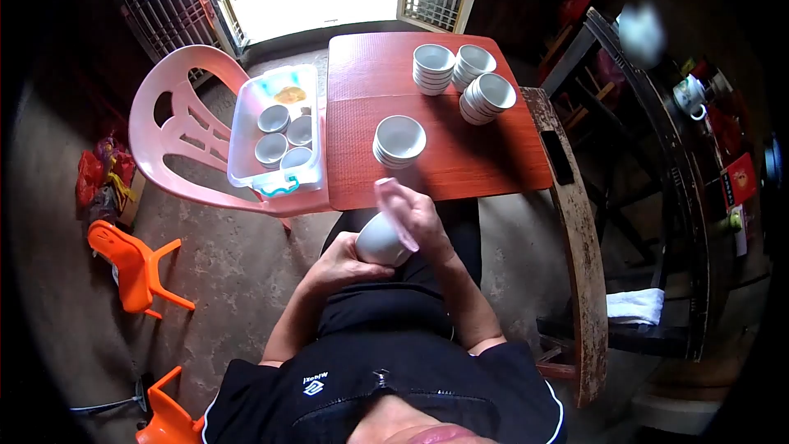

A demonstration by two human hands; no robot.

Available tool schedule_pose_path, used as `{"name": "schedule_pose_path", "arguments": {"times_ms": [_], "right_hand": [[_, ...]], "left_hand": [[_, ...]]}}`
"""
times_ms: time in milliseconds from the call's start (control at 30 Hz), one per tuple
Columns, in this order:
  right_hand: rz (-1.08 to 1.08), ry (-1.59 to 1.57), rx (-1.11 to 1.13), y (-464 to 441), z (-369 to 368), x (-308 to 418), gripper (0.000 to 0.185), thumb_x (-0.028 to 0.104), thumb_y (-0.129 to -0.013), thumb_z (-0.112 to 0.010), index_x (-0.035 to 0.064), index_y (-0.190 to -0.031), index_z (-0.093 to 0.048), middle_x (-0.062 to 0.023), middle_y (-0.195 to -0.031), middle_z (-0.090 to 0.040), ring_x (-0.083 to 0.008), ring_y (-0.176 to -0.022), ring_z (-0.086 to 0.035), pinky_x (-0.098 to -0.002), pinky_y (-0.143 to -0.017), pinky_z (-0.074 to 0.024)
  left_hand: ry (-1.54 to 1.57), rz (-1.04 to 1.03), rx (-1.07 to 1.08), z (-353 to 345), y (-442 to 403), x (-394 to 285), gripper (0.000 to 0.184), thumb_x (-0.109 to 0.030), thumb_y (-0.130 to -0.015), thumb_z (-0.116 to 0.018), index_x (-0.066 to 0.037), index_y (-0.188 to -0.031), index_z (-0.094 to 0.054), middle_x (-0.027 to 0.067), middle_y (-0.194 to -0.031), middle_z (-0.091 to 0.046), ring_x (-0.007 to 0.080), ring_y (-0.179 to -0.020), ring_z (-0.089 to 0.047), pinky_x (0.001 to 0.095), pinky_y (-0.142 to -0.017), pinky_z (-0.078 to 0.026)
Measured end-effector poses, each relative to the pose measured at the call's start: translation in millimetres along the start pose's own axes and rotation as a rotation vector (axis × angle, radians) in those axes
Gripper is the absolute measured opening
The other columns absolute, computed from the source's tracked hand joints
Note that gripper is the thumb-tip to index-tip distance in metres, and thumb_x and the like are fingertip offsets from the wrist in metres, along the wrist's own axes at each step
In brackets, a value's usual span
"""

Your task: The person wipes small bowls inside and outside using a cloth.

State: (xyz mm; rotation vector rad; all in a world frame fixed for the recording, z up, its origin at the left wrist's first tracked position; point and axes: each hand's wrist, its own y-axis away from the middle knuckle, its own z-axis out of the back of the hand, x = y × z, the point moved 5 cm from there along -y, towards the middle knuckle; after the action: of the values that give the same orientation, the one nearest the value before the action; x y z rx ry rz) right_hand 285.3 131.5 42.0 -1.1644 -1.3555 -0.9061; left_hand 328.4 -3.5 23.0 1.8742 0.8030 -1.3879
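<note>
Just short of the near edge of the red table (357,156), a white bowl (376,240) is held tilted; the left hand (343,261) curls round it, thumb and fingers gripping; the right hand (426,224) is closed on a blurred pink cloth (398,212) at the bowl's side; beyond stands one stack of bowls (399,140), then three stacks (433,70); inverted white lettering (315,380) on the black shirt (394,366) is too small to read surely.

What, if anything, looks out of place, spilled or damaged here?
The wooden bench right of the red table looks worn, its surface patchy. In the plastic bin, a yellowish item lies beyond the bowls, odd among them; I cannot tell what it is. I see no spill.
</note>
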Motion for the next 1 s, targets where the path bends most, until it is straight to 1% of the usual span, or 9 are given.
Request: {"name": "schedule_pose_path", "arguments": {"times_ms": [67, 200, 267, 300, 367, 500, 633, 767, 1000], "right_hand": [[0.208, 0.475, 0.126, -2, -14, 41, 0.027, 0.017, -0.089, -0.051, 0.0014, -0.107, -0.062, -0.0098, -0.093, -0.065, -0.0184, -0.090, -0.064, -0.0307, -0.083, -0.0493], [0.330, 0.193, 0.155, 1, -17, 21, 0.026, 0.018, -0.092, -0.051, -0.0001, -0.108, -0.061, -0.0163, -0.105, -0.063, -0.0283, -0.099, -0.062, -0.0349, -0.088, -0.0482], [0.726, 0.346, 0.005, 16, -15, 24, 0.025, 0.015, -0.093, -0.054, -0.0014, -0.111, -0.058, -0.0213, -0.112, -0.058, -0.0362, -0.105, -0.058, -0.0407, -0.090, -0.0476], [0.263, -0.246, -0.116, 20, -16, -10, 0.023, 0.014, -0.095, -0.051, -0.0032, -0.110, -0.055, -0.0215, -0.119, -0.054, -0.0354, -0.113, -0.053, -0.0420, -0.098, -0.0419], [0.368, -0.229, -0.331, 35, -25, -12, 0.023, 0.015, -0.097, -0.048, -0.0027, -0.111, -0.055, -0.0225, -0.123, -0.052, -0.0335, -0.118, -0.050, -0.0410, -0.102, -0.0370], [0.648, 0.436, 0.077, 15, -16, 34, 0.023, 0.015, -0.091, -0.052, 0.0029, -0.109, -0.059, -0.0183, -0.116, -0.058, -0.0324, -0.114, -0.054, -0.0422, -0.099, -0.0406], [0.486, 0.398, 0.737, 6, -35, 47, 0.022, 0.020, -0.086, -0.053, 0.0078, -0.098, -0.068, -0.0113, -0.111, -0.064, -0.0299, -0.111, -0.056, -0.0424, -0.096, -0.0422], [0.769, 0.553, 0.382, 11, -32, 70, 0.021, 0.025, -0.089, -0.053, 0.0133, -0.102, -0.067, -0.0106, -0.118, -0.060, -0.0297, -0.115, -0.054, -0.0453, -0.098, -0.0401], [0.693, 0.395, -0.292, 45, -32, 14, 0.028, 0.018, -0.092, -0.051, 0.0070, -0.118, -0.055, -0.0201, -0.122, -0.055, -0.0422, -0.116, -0.051, -0.0506, -0.099, -0.0398]], "left_hand": [[0.067, -0.031, -0.004, -4, 2, -3, 0.030, -0.002, -0.070, -0.078, 0.003, -0.097, -0.065, 0.0046, -0.089, -0.067, 0.0112, -0.084, -0.062, 0.0271, -0.078, -0.051], [0.331, -0.073, -0.027, 2, 7, -1, 0.039, -0.001, -0.067, -0.077, 0.004, -0.104, -0.063, 0.0075, -0.098, -0.066, 0.0154, -0.090, -0.063, 0.0290, -0.083, -0.049], [0.538, -0.183, -0.039, 8, 3, 6, 0.050, 0.000, -0.067, -0.075, 0.004, -0.113, -0.057, 0.0099, -0.106, -0.064, 0.0176, -0.098, -0.061, 0.0317, -0.088, -0.048], [0.637, -0.228, -0.067, 8, 2, 8, 0.055, 0.000, -0.067, -0.074, 0.004, -0.119, -0.054, 0.0109, -0.110, -0.063, 0.0187, -0.101, -0.060, 0.0333, -0.091, -0.047], [0.778, -0.233, -0.009, 13, -3, 10, 0.059, -0.004, -0.070, -0.072, 0.004, -0.124, -0.049, 0.0121, -0.114, -0.061, 0.0230, -0.104, -0.060, 0.0374, -0.094, -0.046], [0.732, -0.108, 0.068, 6, -1, 10, 0.063, -0.007, -0.066, -0.074, 0.004, -0.123, -0.050, 0.0129, -0.114, -0.061, 0.0245, -0.106, -0.059, 0.0389, -0.096, -0.045], [0.752, -0.103, 0.134, 3, 1, 36, 0.070, -0.015, -0.062, -0.080, 0.001, -0.123, -0.050, 0.0128, -0.121, -0.056, 0.0258, -0.115, -0.053, 0.0365, -0.099, -0.041], [0.916, -0.231, 0.152, 2, 8, 7, 0.075, -0.011, -0.065, -0.076, 0.001, -0.130, -0.040, 0.0134, -0.118, -0.056, 0.0260, -0.113, -0.054, 0.0362, -0.096, -0.045], [0.985, -0.174, 0.080, 14, 2, 19, 0.072, -0.011, -0.067, -0.072, 0.004, -0.130, -0.041, 0.0170, -0.119, -0.057, 0.0293, -0.108, -0.057, 0.0410, -0.096, -0.046]]}}
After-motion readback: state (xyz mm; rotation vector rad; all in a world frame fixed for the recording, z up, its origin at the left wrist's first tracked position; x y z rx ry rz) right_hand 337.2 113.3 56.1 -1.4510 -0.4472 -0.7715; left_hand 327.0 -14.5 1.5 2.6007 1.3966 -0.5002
